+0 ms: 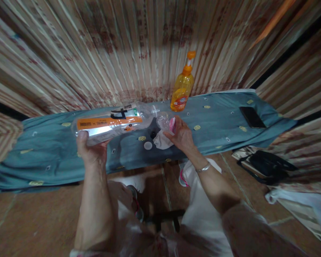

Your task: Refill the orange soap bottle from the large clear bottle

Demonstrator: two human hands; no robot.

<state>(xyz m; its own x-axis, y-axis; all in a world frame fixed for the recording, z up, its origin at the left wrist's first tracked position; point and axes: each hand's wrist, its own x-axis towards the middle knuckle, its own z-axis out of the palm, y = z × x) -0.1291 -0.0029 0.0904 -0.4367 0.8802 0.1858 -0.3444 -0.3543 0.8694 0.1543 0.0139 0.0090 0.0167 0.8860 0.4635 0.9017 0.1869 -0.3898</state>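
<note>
My left hand (92,148) is wrapped around the lower part of a large clear plastic bottle (115,123) with an orange label. The bottle lies nearly level above the table, its uncapped-looking mouth pointing right. Close to that mouth, my right hand (182,134) grips a small clear plastic bottle (164,121) with a pink end by the fingers. Beneath them on the cloth lie a crumpled whitish cloth (162,140) and a round white cap (148,145). A small dark round thing (153,134) sits beside the cloth; its kind is unclear.
A pump bottle of orange liquid (182,89) stands at the table's back edge. A black phone-like slab (252,117) lies at the right on the blue-green tablecloth (216,128). Pleated curtain (117,53) hangs behind. A black bag (264,166) rests low at the right.
</note>
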